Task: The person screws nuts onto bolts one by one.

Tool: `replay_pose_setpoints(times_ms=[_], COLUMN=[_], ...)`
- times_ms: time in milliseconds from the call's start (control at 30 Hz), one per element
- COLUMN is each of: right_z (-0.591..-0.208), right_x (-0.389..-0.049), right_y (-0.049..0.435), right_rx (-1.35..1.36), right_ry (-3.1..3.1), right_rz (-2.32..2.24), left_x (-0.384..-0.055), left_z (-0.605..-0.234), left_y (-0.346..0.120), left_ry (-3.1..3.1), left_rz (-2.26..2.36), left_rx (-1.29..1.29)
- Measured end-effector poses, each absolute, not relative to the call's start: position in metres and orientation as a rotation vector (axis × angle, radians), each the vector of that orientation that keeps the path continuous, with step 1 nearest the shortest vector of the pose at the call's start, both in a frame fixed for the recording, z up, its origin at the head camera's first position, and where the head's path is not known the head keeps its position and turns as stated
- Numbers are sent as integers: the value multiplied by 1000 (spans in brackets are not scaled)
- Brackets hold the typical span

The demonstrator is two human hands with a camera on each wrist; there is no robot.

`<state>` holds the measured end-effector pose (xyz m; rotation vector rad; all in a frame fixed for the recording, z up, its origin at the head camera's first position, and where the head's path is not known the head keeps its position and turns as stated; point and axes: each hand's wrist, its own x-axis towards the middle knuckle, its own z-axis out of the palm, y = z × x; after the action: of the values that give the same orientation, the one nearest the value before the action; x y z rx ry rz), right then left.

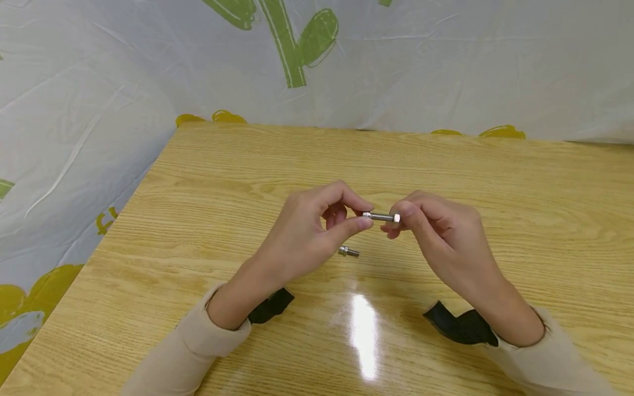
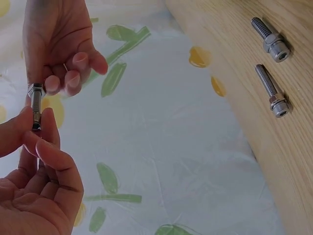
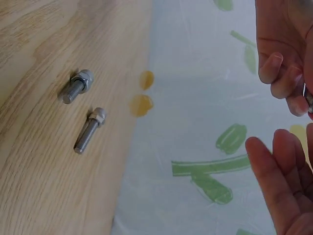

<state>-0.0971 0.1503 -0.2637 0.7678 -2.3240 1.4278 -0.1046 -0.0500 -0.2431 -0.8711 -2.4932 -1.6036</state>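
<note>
Above the table, my left hand (image 1: pixel 312 231) pinches the head end of a steel bolt (image 1: pixel 381 217) between thumb and forefinger. The bolt lies nearly level, its threaded shank pointing right. On its far end sits a hex nut (image 1: pixel 397 218), which my right hand (image 1: pixel 446 236) holds with thumb and forefinger. In the left wrist view the nut (image 2: pixel 36 90) shows at the upper hand, and the bolt's head is partly covered by the lower hand's fingertips. The right wrist view catches only a sliver of the held bolt (image 3: pixel 309 98) at its edge.
Two socket-head bolts, a thicker one (image 2: pixel 271 39) and a thinner one (image 2: pixel 272 90), lie on the wooden table (image 1: pixel 223 165), each with a nut close to its head. A patterned sheet (image 1: pixel 421 66) hangs behind the table. Black straps (image 1: pixel 460 324) show at both wrists.
</note>
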Motion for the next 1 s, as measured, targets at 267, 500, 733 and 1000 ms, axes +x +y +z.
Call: replay_pose_setpoints(times_ms=[267, 500, 733, 1000], right_z=[-261, -260, -258, -258], right_x=[-99, -101, -100, -98], right_y=[162, 164, 163, 161], right_rx=[799, 972, 940, 888], right_ry=[-2381, -2257, -2242, -2342], right_rz=[1317, 1243, 1197, 1208], left_x=[-105, -106, -105, -103], left_z=[-241, -241, -242, -242], left_y=[-50, -51, -51, -50], left_ry=[-2500, -2481, -2481, -2462], left_rz=[-1613, -1617, -1607, -1605], left_rx=[-814, -815, -816, -840])
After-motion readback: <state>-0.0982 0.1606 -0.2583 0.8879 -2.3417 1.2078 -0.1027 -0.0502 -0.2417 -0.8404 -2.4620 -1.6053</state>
